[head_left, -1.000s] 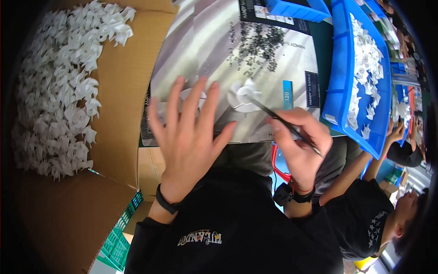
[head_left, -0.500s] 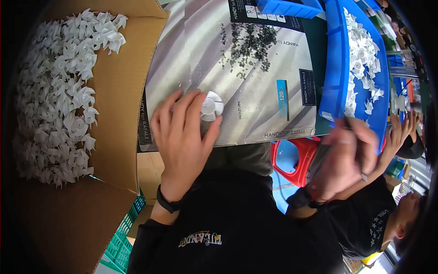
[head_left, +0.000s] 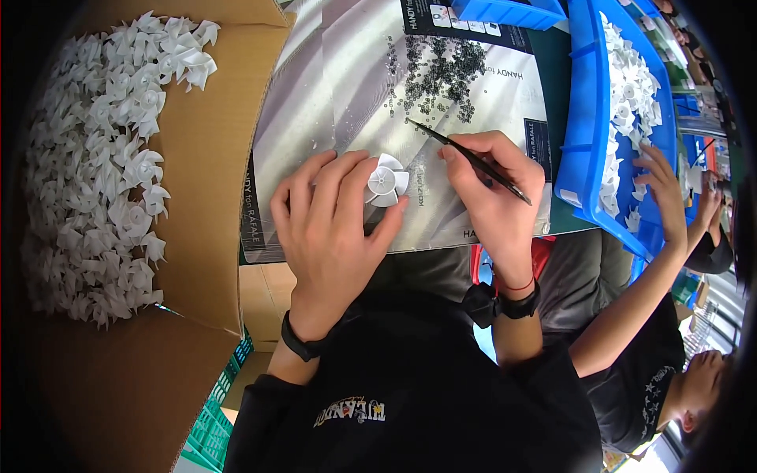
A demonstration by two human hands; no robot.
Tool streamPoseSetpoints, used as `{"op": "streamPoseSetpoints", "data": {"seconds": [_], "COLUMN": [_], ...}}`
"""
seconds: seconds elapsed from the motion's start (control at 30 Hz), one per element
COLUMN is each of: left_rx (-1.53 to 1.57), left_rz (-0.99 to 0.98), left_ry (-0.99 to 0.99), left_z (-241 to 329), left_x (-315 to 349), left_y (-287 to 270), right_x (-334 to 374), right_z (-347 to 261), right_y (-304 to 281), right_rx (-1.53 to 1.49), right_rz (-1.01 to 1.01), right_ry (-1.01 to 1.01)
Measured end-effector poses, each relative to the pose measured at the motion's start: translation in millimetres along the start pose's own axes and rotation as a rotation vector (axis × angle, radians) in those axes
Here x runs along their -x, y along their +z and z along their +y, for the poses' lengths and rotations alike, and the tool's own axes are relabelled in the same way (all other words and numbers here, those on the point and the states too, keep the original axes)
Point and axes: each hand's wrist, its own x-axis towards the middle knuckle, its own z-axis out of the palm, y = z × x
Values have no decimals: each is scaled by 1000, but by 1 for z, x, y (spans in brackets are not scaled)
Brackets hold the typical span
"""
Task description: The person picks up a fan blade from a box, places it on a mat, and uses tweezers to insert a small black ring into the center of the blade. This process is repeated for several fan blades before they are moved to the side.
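My left hand [head_left: 331,225] rests on the board with its index finger and thumb closed about a small white fan wheel [head_left: 384,180]. The wheel lies flat, hub and several blades facing up. In my right hand [head_left: 497,189] I grip dark tweezers [head_left: 482,167], slanting toward the upper left. Their tip is down by the near-left fringe of a spread of tiny black rings [head_left: 444,75]. Whether a ring sits between the tips is too small to tell.
A cardboard box [head_left: 206,158] piled with white fan wheels [head_left: 95,173] stands at the left. On the right, a co-worker's hand [head_left: 662,185] reaches into a blue bin [head_left: 585,118] of similar wheels. A smaller blue tray [head_left: 512,12] sits at the far edge of the printed board [head_left: 315,94].
My right hand has swung from the right edge to the rings with the tweezers. The left hand and fan wheel have shifted slightly right. A co-worker's hand now reaches into the bin.
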Motion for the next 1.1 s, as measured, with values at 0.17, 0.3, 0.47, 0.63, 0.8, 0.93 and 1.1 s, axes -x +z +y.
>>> {"op": "streamPoseSetpoints", "data": {"seconds": [0.17,0.3,0.47,0.63,0.8,0.93,1.1], "left_rx": [9,2,31,51,47,48,43], "left_rz": [14,16,-5,-4,11,0,6], "left_ry": [-9,-3,-43,-60,-51,-55,-53], "left_z": [-1,0,1,0,-1,0,0], "left_x": [0,0,-1,-2,-1,0,0], "left_y": [2,2,-1,0,2,1,1], "right_x": [0,0,3,24,29,30,29], "right_z": [0,1,-2,-1,6,8,8], "right_y": [0,0,0,-7,-7,-5,-5], "right_rx": [4,16,21,-169,-225,-190,-147], "right_rz": [-9,-5,-3,-47,-125,-141,-148], "right_ry": [-6,-25,-16,-65,-184,-215,-228]}}
